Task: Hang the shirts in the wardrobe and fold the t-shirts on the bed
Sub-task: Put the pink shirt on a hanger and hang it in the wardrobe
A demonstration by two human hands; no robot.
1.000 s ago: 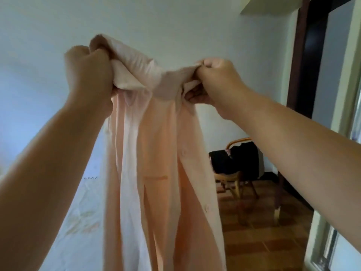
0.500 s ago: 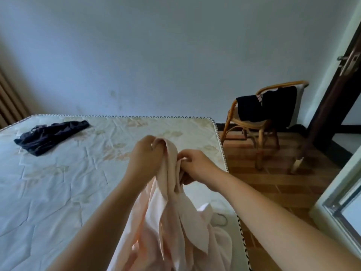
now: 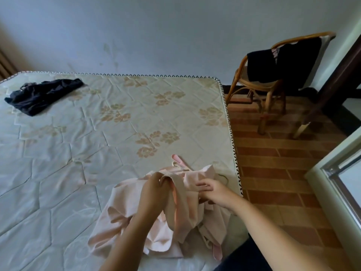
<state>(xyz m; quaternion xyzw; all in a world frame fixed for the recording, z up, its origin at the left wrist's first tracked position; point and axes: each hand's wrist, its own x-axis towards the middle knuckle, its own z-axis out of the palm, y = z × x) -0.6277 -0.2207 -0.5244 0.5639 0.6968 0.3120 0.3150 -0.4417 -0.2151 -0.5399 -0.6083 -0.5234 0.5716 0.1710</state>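
pink shirt (image 3: 127,202) on bed (image 3: 93,145)

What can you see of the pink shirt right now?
The pink shirt is pale peach, thin woven-looking cloth, crumpled in a heap on the near right corner of the mattress. The left hand grips a raised band of it, possibly the collar. The right hand pinches fabric just beside that. A pink hanger pokes out from its far side.
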